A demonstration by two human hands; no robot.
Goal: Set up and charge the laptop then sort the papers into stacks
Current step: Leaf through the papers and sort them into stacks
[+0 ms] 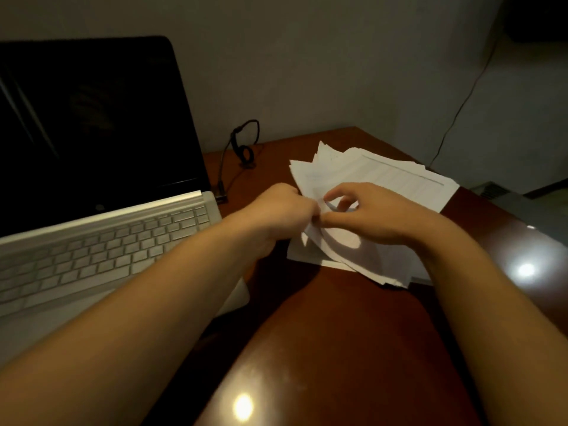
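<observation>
At far left, an open laptop on the glossy brown surface, with the silver keyboard deck facing the person and the screen dark. Just beside its right edge, near the hinge, the plug end of a black charger cable, right up against the laptop's side; fully seated or not, cannot tell. From there, cable rising in a loop against the wall.

Next, toward the middle, the left hand, its forearm crossing above the laptop's front right corner, fingers curled tight and gripping the left edge of the papers. Touching it on the right, the right hand, thumb and forefinger bent into a ring and pinching the upper sheets; remaining fingers hidden behind the palm.

Papers in a loose, fanned white pile on the surface to the right of the laptop, near it but not touching. Lower sheets lying flat, a few upper ones lifted and curved between the two hands. Faint printed lines on the rearmost top sheet, too blurred to read.

At far right, a thin dark cord running up the wall.
</observation>
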